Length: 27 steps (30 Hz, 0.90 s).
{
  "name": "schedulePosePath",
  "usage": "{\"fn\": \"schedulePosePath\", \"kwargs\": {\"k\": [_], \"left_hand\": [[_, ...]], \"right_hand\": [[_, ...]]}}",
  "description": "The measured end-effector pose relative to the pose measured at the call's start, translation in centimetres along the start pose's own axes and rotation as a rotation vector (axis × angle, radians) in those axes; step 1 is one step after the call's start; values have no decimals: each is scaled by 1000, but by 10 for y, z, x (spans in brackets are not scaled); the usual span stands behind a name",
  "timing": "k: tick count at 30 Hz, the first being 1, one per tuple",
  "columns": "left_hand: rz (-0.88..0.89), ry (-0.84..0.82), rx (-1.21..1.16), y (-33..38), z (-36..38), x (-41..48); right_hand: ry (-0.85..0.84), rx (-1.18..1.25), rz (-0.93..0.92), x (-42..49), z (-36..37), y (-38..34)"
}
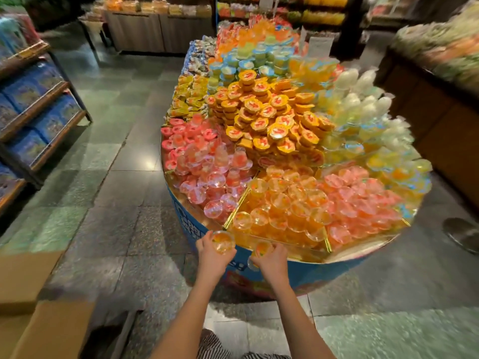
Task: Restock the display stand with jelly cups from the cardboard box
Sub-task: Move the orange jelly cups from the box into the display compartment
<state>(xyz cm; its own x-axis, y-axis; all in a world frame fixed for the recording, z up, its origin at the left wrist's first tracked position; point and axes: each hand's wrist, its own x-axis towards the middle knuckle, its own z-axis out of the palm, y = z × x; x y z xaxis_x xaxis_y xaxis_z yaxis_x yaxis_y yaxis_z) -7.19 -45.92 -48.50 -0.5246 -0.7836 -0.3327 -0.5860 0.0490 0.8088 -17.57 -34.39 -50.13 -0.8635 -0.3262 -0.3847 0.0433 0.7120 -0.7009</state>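
A round display stand (344, 260) with a blue side wall holds heaps of jelly cups in wedge compartments. My left hand (213, 256) grips an orange jelly cup (223, 241) at the stand's near rim. My right hand (270, 260) holds jelly cups (262, 248) just right of it; a clear cup edge pokes out below its fingers. Both hands hover in front of the orange jelly cup compartment (282, 203). The cardboard box (39, 307) lies at the lower left, open flaps showing, its inside hidden.
Pink cups (204, 167) fill the left wedge, pale pink ones (363, 200) the right, yellow-lidded cups (269, 117) the middle mound. Wooden shelves (39, 110) with blue packs stand left. A dark counter (440, 104) stands right. Tiled floor (124, 177) lies between.
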Motion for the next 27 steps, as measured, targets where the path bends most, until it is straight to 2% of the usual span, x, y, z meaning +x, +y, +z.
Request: {"fn": "schedulePosePath", "kwargs": {"k": [6,14,19,27], "left_hand": [[69,-61,-4,14,16,48],[98,-145,84,32,35,120],[121,-221,128,24,43,144],[161,-336,139,15,61,164]], "right_hand": [[-48,28,-3,42,-4,-10],[26,-441,-309,111,-2,-39],[48,-626,-456,153,2,-48],[-47,-796,-515,192,5,-48]]}}
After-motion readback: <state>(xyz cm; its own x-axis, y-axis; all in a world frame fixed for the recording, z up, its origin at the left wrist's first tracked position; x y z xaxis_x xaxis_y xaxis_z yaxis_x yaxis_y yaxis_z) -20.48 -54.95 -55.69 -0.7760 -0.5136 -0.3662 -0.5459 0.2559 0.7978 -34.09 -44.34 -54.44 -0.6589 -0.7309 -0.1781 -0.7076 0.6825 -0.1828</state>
